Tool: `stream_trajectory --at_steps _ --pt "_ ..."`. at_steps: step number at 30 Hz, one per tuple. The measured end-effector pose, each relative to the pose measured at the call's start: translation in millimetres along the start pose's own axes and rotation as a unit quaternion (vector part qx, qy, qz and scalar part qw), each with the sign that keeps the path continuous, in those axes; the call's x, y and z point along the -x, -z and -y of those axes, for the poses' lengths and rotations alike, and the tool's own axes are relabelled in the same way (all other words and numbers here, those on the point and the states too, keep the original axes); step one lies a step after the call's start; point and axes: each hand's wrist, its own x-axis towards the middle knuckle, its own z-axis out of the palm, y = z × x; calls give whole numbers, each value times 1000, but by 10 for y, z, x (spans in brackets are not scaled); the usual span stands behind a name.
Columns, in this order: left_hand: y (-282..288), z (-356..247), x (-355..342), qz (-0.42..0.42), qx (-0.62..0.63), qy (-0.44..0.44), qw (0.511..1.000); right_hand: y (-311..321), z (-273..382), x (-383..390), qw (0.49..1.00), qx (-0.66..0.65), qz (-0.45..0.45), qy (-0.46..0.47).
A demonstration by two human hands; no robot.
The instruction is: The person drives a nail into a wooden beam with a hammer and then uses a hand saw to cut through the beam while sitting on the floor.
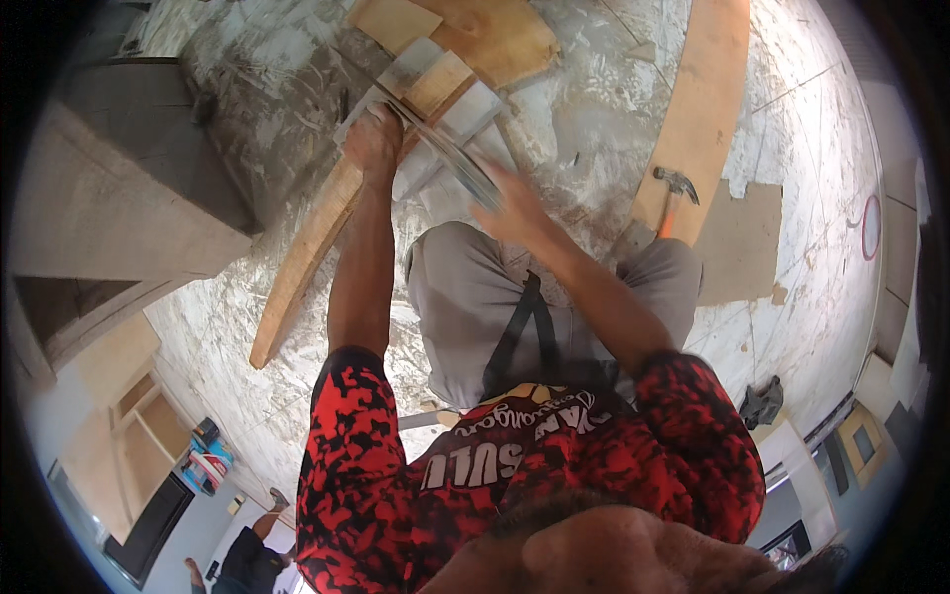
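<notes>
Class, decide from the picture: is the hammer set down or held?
Set down: the hammer lies on the long wooden board, with left hand and right hand both away from it.

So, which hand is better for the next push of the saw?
Probably the right hand: it grips the near end of the saw, with the blade pointing away from the body. The left hand looks busy on the long wooden plank, close beside the blade.

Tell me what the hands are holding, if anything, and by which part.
The right hand holds a handsaw by its handle end. The left hand is at the far end of a wooden plank; its grip cannot be told.
</notes>
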Motion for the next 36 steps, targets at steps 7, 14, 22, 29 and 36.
stream_trajectory --at_steps 7,14,22,29,36 --pt "-207 306 -85 51 -45 4 998 103 100 739 993 -69 60 -80" --pt "-88 38 -96 75 21 -6 997 -77 -20 -144 999 0 32 -24" --pt "-27 353 62 34 41 17 998 455 284 1217 997 48 59 -13" --pt "183 50 -72 52 109 15 993 -206 143 -406 1000 -17 21 -11" --pt "104 202 6 88 90 36 991 473 195 1278 993 100 60 -30"
